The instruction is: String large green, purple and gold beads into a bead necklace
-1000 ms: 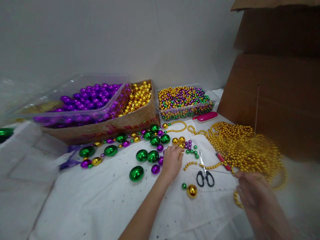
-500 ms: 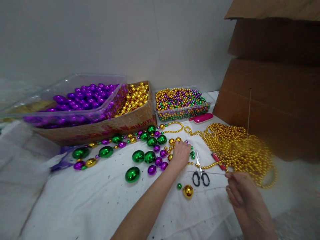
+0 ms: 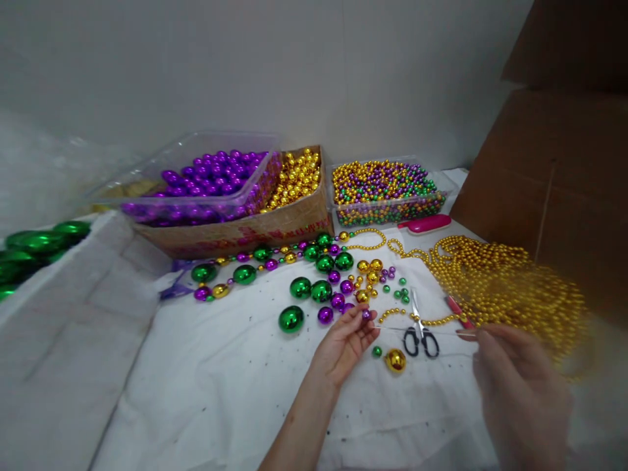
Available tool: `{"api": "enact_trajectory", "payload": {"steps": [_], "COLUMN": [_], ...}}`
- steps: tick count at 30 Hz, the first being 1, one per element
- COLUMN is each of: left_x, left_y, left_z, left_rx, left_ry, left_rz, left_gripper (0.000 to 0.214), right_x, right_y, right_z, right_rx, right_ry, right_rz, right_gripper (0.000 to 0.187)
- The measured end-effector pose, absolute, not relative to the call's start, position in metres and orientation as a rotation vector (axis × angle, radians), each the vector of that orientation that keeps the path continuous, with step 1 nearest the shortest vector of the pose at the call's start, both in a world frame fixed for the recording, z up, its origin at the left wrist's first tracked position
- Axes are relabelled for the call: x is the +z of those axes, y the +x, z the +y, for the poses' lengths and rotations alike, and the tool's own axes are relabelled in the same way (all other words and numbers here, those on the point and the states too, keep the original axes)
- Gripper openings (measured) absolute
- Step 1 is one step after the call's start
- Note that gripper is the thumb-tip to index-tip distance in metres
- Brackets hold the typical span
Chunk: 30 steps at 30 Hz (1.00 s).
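Note:
My left hand (image 3: pixel 341 343) is turned palm up above the white cloth, pinching a small purple bead (image 3: pixel 366 314) between thumb and fingertips. My right hand (image 3: pixel 520 376), blurred by motion, grips a thin string or needle (image 3: pixel 441 332); which of these it is I cannot tell. Its thin line stretches left to my left fingers, close to the bead. Black-handled scissors (image 3: pixel 420 335) lie between and behind my hands. Nearer me rest a large gold bead (image 3: pixel 395 360) and a small green bead (image 3: pixel 377 352). Loose green beads (image 3: pixel 291 319) and purple beads (image 3: pixel 325 315) lie beyond my left hand.
A clear tub of purple beads (image 3: pixel 220 176) sits over a cardboard box (image 3: pixel 240 237) holding gold beads. Another tub (image 3: pixel 392 210) contains mixed small beads. Gold bead strands (image 3: pixel 495 275) pile at right, before a tall carton (image 3: pixel 554 144). A pink-handled tool (image 3: pixel 429 224) lies behind.
My left hand has drawn back from the loose beads toward me, with a small purple bead now in its fingers. The view has turned left, showing large green beads at the left edge.

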<state>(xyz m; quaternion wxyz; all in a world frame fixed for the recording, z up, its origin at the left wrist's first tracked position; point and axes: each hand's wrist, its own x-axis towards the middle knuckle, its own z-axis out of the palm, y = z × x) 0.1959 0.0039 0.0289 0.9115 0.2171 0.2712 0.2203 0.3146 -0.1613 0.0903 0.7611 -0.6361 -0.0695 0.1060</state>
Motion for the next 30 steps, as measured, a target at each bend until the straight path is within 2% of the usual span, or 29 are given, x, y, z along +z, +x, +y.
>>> {"api": "enact_trajectory", "payload": {"steps": [6, 14, 22, 30], "left_x": [0.026, 0.026, 0.023, 0.025], "left_y": [0.184, 0.176, 0.176, 0.177], "left_z": [-0.005, -0.008, -0.011, -0.013], "left_rx": [0.471, 0.504, 0.533, 0.542], "left_ry": [0.371, 0.390, 0.451, 0.478], "left_rz": [0.574, 0.554, 0.539, 0.525], "left_gripper": [0.015, 0.019, 0.020, 0.023], "right_x": [0.095, 0.092, 0.097, 0.085], "right_y": [0.297, 0.294, 0.287, 0.287], "right_z": [-0.163, -0.169, -0.170, -0.171], "right_rx": [0.079, 0.184, 0.106, 0.121], "right_ry": [-1.551, -1.535, -1.584, -1.530], "right_rz": [-0.236, -0.338, -0.399, -0.430], "right_gripper": [0.031, 0.026, 0.021, 0.024]}}
